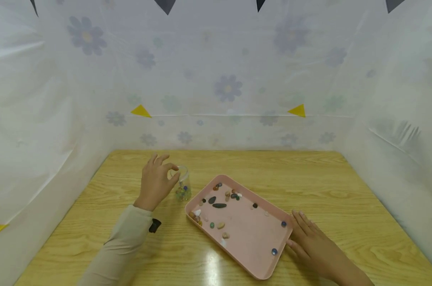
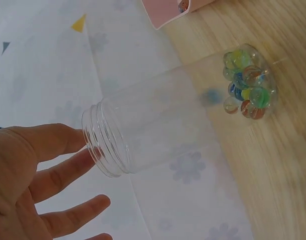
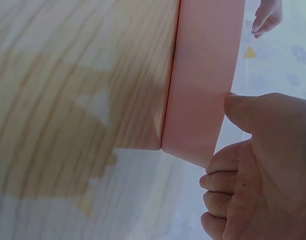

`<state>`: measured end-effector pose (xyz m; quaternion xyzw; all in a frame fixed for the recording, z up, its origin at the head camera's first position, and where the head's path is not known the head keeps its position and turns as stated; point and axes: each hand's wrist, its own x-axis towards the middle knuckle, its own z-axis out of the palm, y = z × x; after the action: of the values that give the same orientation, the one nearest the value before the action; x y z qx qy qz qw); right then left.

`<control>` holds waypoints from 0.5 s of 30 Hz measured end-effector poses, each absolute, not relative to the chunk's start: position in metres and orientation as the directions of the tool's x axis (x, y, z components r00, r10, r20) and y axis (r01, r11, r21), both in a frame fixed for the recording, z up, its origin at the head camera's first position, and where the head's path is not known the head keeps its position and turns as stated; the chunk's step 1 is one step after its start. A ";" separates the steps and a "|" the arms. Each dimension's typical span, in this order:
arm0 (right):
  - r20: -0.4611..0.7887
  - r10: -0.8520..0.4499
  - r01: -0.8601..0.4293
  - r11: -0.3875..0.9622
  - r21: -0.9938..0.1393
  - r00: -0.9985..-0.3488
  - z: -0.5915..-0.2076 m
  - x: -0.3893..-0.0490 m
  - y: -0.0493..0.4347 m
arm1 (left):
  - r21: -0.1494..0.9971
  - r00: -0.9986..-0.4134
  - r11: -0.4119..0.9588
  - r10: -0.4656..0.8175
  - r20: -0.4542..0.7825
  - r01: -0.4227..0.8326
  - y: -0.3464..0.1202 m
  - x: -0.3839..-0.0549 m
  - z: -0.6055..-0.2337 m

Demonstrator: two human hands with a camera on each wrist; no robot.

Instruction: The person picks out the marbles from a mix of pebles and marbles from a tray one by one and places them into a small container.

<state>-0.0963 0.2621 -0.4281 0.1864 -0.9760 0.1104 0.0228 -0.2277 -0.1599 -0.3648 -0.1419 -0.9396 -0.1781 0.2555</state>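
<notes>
My left hand is over the mouth of a clear glass jar, thumb and index finger bent at the rim with nothing visible between them. The other fingers are spread. Glass marbles lie at the jar's bottom, and a blurred blue marble is in mid-air inside it. A pink tray holds mixed stones and marbles. My right hand rests against the tray's right end, fingers extended in the head view. Its thumb touches the tray's rim in the right wrist view.
Dark oval stones and small coloured pebbles gather mostly in the tray's left half. Two blue marbles lie near its right end. The wooden table is enclosed by pale flowered sheeting at the back and sides.
</notes>
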 end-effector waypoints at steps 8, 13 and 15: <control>0.096 -0.362 -0.375 0.904 -0.208 -0.927 -0.429 -0.096 0.263 | 0.267 -0.851 0.904 0.168 0.498 0.335 -0.160 -0.228 -0.365; 0.102 -0.369 -0.382 0.903 -0.198 -0.924 -0.430 -0.097 0.263 | 0.266 -0.850 0.901 0.176 0.497 0.343 -0.160 -0.227 -0.366; 0.102 -0.366 -0.380 0.903 -0.200 -0.925 -0.431 -0.096 0.263 | 0.262 -0.845 0.900 0.181 0.503 0.349 -0.160 -0.227 -0.367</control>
<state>-0.0964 0.2631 -0.4310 0.1912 -0.9750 0.1085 0.0311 -0.2271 -0.1603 -0.3671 -0.1403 -0.9446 -0.1743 0.2401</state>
